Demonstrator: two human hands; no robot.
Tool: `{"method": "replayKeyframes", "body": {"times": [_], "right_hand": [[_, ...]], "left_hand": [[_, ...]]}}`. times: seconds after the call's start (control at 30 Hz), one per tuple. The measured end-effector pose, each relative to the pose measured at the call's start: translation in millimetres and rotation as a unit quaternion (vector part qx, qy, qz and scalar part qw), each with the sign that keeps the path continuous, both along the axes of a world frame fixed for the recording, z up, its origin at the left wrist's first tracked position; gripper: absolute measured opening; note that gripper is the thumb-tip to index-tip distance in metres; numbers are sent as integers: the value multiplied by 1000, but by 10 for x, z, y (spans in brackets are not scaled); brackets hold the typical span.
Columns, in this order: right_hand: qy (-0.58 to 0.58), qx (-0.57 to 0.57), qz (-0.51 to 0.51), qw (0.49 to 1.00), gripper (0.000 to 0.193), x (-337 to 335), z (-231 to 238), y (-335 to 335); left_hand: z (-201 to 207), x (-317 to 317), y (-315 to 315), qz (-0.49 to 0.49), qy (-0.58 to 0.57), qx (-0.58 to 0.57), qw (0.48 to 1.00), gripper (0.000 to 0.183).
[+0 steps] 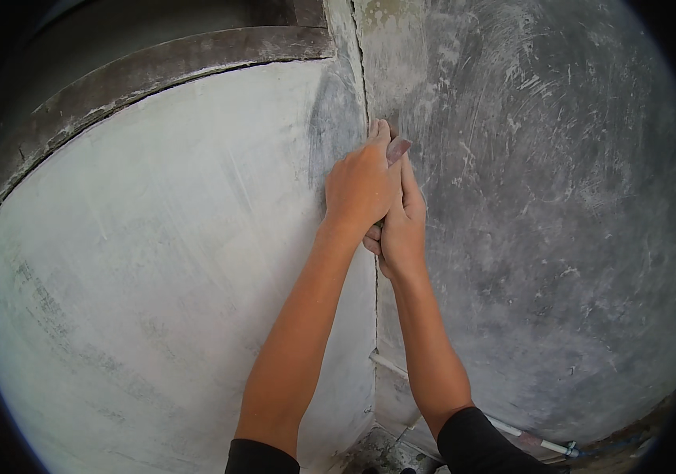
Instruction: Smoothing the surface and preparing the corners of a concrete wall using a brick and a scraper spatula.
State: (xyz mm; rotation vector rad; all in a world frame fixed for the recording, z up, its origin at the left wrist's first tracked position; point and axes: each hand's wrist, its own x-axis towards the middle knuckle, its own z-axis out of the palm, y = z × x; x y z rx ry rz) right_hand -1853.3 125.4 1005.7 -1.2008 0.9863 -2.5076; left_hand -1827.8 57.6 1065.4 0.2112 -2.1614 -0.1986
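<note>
Two walls meet in a corner, split by a dark, ragged crack (360,55) running down the joint. The left wall (172,245) is pale and chalky, with grey smudges near its lower left and a darker patch by the corner; a worn brown ledge (172,67) caps its top edge, bowed by the lens. The right wall (559,205) is mottled dark grey, scuffed with lighter streaks.

At the corner, toward the upper part of the joint, the left hand (357,186) and right hand (406,233) are pressed together, a flat reddish-brown piece (399,151) poking up between them. Which fingers pinch it, I cannot tell. Black sleeves (263,458) cover the upper arms. Along the right wall's foot runs a white pipe (504,426), near a rough, dirty floor (381,449).
</note>
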Motion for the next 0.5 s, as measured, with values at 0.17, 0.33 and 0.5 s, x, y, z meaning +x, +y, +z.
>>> {"method": "replayKeyframes", "body": {"times": [0.17, 0.33, 0.5], "right_hand": [[16, -2, -36, 999, 59, -73, 166, -157], [15, 5, -45, 999, 57, -24, 52, -71], [-6, 2, -68, 998, 57, -1, 64, -168]], "left_hand": [[216, 40, 25, 11, -8, 66, 998, 55], [74, 53, 39, 22, -28, -16, 999, 59], [194, 105, 11, 13, -78, -24, 997, 62]]}}
